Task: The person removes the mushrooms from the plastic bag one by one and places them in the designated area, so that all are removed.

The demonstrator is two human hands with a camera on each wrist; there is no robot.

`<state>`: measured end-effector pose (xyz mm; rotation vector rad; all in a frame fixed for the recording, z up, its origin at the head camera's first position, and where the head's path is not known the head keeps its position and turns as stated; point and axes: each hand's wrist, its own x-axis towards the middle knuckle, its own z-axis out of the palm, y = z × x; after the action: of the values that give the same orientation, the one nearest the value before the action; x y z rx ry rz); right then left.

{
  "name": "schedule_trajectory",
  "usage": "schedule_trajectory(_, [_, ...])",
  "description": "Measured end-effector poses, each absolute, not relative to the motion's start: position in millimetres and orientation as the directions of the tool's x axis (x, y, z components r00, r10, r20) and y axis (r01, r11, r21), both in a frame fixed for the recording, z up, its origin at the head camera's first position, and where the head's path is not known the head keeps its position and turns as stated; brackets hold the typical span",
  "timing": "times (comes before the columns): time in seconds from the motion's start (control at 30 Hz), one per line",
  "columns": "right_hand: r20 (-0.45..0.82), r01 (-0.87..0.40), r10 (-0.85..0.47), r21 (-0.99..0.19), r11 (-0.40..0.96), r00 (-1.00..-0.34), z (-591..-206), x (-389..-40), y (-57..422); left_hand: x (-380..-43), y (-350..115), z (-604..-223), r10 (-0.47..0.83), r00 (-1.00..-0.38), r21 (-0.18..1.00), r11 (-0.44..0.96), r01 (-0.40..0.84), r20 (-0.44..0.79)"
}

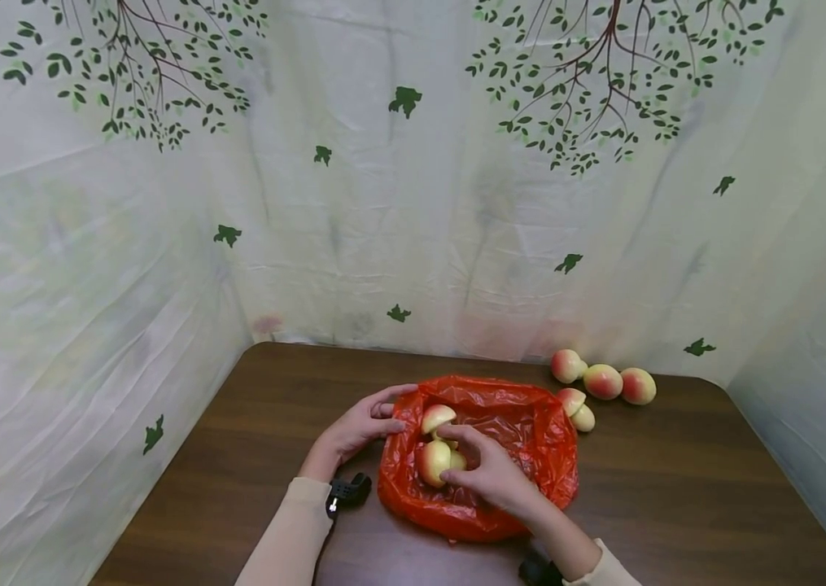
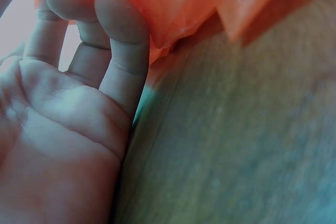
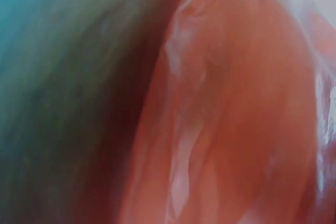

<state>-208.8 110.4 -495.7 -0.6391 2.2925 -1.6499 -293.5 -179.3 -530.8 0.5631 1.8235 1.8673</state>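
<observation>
A red plastic bag [image 1: 496, 407] lies open-mouthed on the table. At its left rim my left hand [image 1: 364, 423] holds the plastic between thumb and fingers. In the left wrist view, the curled fingers [image 2: 123, 35] of that hand are beside the bag [image 2: 178, 3]. My right hand [image 1: 489, 472] reaches inside the bag, thumb and fingertips around a red-and-yellow mushroom-shaped piece [image 1: 433, 464]. Just above it in the bag is another mushroom [image 1: 438, 418], close to the right index finger. Bag plastic [image 3: 236, 103] fills most of the right wrist view and hides the right hand.
Several more mushrooms [image 1: 603, 382] lie at the table's back right, one [image 1: 571, 400] close against the bag's right side. A black wrist device [image 1: 348, 492] sits by the left cuff. White cloth with printed leaves [image 1: 398, 312] hangs behind the wooden table [image 1: 676, 488].
</observation>
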Motion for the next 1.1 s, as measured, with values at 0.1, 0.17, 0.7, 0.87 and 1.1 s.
schedule_trajectory(0.1, [0.067,-0.227,-0.484,-0.933,0.28,-0.873,-496,-210,111,-294,-180,-531,0.587,-0.809,0.999,-0.003,-0.042,-0.032])
schedule_trajectory(0.17, [0.081,-0.244,-0.483,-0.927,0.285,-0.872,-495,-210,110,-295,-180,-530,0.585,-0.81,0.999,-0.003,-0.038,-0.029])
schedule_trajectory(0.7, [0.102,-0.321,-0.537,-0.887,0.333,-0.838,-498,-216,106,-299,-181,-525,0.603,-0.797,0.999,-0.034,-0.004,0.017])
schedule_trajectory(0.87, [0.06,-0.248,-0.533,-0.925,0.289,-0.844,-498,-213,107,-295,-182,-527,0.606,-0.795,0.999,-0.035,-0.011,0.013])
schedule_trajectory(1.1, [0.036,-0.173,-0.471,-0.953,0.25,-0.881,-486,-206,114,-292,-180,-532,0.61,-0.792,0.999,-0.036,-0.02,0.006])
